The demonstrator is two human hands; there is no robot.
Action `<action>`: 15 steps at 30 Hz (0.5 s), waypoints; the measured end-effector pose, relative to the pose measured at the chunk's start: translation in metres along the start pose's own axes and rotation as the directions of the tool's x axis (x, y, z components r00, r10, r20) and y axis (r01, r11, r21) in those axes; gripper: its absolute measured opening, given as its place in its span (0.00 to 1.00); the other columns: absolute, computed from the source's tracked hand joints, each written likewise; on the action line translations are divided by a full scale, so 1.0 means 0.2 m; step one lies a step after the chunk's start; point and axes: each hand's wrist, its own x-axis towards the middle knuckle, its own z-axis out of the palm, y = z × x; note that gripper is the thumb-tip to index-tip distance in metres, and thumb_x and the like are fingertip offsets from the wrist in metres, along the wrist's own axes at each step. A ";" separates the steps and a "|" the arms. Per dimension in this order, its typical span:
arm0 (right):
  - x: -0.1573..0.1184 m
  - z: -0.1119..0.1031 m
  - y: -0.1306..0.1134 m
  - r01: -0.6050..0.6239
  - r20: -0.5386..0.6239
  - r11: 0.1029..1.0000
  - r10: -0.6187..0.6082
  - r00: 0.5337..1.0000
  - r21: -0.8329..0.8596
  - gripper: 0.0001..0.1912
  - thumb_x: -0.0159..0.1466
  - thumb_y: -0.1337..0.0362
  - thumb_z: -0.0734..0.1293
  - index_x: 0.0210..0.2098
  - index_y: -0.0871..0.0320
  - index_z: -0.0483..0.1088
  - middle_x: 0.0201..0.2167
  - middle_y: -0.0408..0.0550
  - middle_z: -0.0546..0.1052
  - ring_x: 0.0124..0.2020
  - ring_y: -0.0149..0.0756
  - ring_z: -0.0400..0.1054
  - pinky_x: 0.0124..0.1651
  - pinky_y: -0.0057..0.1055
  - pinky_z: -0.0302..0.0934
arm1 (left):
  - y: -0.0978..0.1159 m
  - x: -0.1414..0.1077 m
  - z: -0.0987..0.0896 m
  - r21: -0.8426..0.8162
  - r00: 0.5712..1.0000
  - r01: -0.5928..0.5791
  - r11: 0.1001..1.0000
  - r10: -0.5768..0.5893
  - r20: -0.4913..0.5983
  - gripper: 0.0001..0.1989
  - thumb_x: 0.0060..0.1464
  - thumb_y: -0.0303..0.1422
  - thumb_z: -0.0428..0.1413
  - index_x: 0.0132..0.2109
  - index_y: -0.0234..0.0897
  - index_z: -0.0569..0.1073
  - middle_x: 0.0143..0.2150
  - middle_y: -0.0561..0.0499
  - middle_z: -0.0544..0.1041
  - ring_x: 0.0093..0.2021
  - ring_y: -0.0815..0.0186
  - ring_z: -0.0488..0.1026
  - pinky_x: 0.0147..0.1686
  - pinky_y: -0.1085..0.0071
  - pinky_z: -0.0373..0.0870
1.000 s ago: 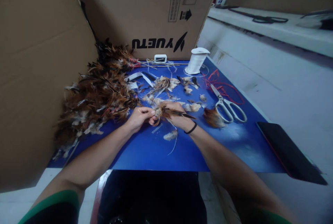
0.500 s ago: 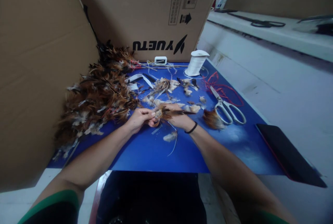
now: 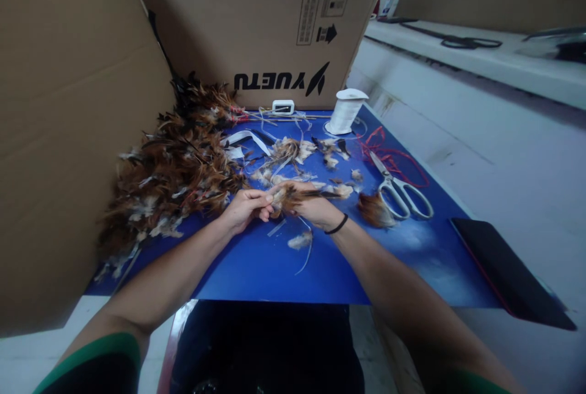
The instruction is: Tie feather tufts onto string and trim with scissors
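Observation:
Between my two hands, over the blue tabletop (image 3: 256,272), is a small bunch of brown feathers (image 3: 293,196). My left hand (image 3: 247,206) pinches its pale quill end between thumb and fingers. Around the bunch from behind, my right hand (image 3: 315,208) is closed, its fingers partly hidden by the feathers, whose dark tips point right. A thin pale strip (image 3: 307,254) hangs or lies below my right hand, close to a loose fluffy feather (image 3: 300,240). Loose feathers (image 3: 288,150) and fluff are scattered just behind the hands.
A big heap of brown feathers (image 3: 178,168) lies left, against cardboard (image 3: 68,138). White-handled scissors (image 3: 398,193) rest right, touching a feather tuft (image 3: 375,210) and near red string (image 3: 389,159). A white spool (image 3: 345,112) stands at the back; a dark flat case (image 3: 508,272) lies at the right edge.
The feather bunch has turned slightly between my hands, and my left fingers have shifted a little at its quill end. Everything else stays in place.

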 end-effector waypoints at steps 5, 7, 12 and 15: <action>0.01 0.02 0.02 -0.108 -0.026 0.990 0.110 0.994 0.094 0.09 0.48 0.64 0.69 0.30 0.58 0.71 0.19 0.39 0.69 0.18 0.25 0.55 0.21 0.26 0.50 | 0.01 -0.01 0.02 -0.020 1.000 -0.001 1.000 0.001 -0.001 0.17 0.33 0.39 0.69 0.22 0.28 0.74 0.16 0.52 0.69 0.16 0.74 0.64 0.17 0.75 0.63; 0.02 0.02 0.04 -0.147 -0.027 0.981 0.152 0.988 0.124 0.10 0.46 0.65 0.68 0.29 0.58 0.70 0.19 0.39 0.68 0.18 0.25 0.54 0.21 0.26 0.48 | 0.00 -0.01 0.02 -0.013 1.000 0.001 1.000 -0.001 -0.014 0.18 0.32 0.40 0.69 0.22 0.28 0.74 0.15 0.52 0.68 0.16 0.74 0.64 0.17 0.76 0.61; 0.02 0.01 0.06 -0.167 -0.013 0.977 0.170 0.985 0.137 0.11 0.45 0.66 0.69 0.30 0.60 0.69 0.20 0.38 0.68 0.20 0.24 0.55 0.22 0.25 0.49 | 0.00 -0.02 0.02 0.019 1.000 0.008 1.000 -0.007 -0.015 0.20 0.32 0.42 0.69 0.23 0.28 0.74 0.15 0.52 0.68 0.15 0.74 0.64 0.15 0.78 0.57; 0.01 0.01 0.04 -0.195 0.002 0.969 0.197 0.980 0.151 0.13 0.45 0.64 0.72 0.29 0.60 0.68 0.20 0.38 0.68 0.19 0.23 0.55 0.22 0.25 0.48 | 0.00 -0.01 0.02 0.021 1.000 0.021 1.000 -0.020 -0.014 0.19 0.34 0.41 0.68 0.23 0.28 0.74 0.17 0.51 0.71 0.15 0.75 0.64 0.17 0.77 0.60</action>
